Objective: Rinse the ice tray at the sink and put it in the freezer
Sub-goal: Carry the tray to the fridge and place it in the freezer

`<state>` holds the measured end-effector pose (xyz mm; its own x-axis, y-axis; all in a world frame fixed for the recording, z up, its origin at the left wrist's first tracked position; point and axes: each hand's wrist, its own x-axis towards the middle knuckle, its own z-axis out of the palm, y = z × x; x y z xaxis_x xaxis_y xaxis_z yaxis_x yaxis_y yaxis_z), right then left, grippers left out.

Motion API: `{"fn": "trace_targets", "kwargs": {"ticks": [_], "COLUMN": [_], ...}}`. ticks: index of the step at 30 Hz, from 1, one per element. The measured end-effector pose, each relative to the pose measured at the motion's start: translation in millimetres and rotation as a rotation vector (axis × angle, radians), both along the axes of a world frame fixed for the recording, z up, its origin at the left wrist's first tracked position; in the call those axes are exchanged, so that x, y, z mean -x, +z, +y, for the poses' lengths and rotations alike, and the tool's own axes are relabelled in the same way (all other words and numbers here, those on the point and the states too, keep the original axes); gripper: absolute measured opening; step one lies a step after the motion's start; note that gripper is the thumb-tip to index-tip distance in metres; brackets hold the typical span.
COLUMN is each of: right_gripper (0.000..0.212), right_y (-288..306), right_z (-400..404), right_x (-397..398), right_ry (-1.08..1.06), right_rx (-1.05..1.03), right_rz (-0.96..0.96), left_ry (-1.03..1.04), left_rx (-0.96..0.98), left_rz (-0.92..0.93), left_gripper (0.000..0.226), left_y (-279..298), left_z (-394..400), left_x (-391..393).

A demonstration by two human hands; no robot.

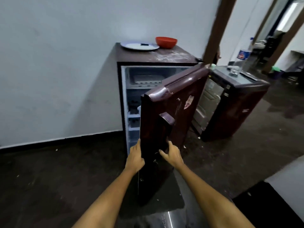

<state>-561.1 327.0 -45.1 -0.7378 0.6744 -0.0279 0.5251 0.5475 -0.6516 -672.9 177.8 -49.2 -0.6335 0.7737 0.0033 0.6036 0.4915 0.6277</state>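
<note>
A small dark red fridge (pixel 131 55) stands against the pale wall, and its door (pixel 166 116) is half open, swung towards the camera. Both hands are on the free edge of the door, low on it. The left hand (pixel 134 157) lies on the inner side of this edge, with the fingers pressed together and pointing up along the edge. The right hand (pixel 172 155) is on the outer face, just below the door handle (pixel 165 127); its fingers are spread and a little bent, and the thumb points towards the left hand. Neither hand carries anything.

The ice tray (pixel 147 79) is inside the freezer compartment (pixel 130 74) at the top of the fridge. It is white and lies flat on the compartment floor, near the front, and I cannot tell if there is water in it. Below it the shelves of the fridge are only partly visible behind the door.

On the top of the fridge a white plate (pixel 139 46) lies near the back edge, and a red bowl (pixel 166 41) stands just beside it at the back right corner. The front right part of this top has white marks. To the right of the fridge stands a washing machine (pixel 235 102) in the same dark red colour, and a clear bottle (pixel 243 58) stands on its top
</note>
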Motion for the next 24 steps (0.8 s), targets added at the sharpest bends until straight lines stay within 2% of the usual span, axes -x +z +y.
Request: {"fn": "trace_targets", "kwargs": {"ticks": [4,11,24], "right_gripper": [0.051,0.037,0.037], "right_y": [10.6,11.5,2.1], "right_z": [-0.9,1.0,52.0], "right_x": [73.8,183.8,276.2], "right_ry": [0.063,0.032,0.203], "right_rx": [-0.022,-0.027,-0.123], "right_rz": [-0.1,-0.132,-0.157], "left_ry": [0.032,0.17,0.339], "left_rx": [0.162,0.213,0.283], "left_rz": [0.093,0.101,0.03], "left_gripper": [0.089,0.091,0.092], "left_y": [6.1,8.7,-5.6], "left_z": [6.3,35.7,96.9], "left_x": [34.6,91.5,162.2]}}
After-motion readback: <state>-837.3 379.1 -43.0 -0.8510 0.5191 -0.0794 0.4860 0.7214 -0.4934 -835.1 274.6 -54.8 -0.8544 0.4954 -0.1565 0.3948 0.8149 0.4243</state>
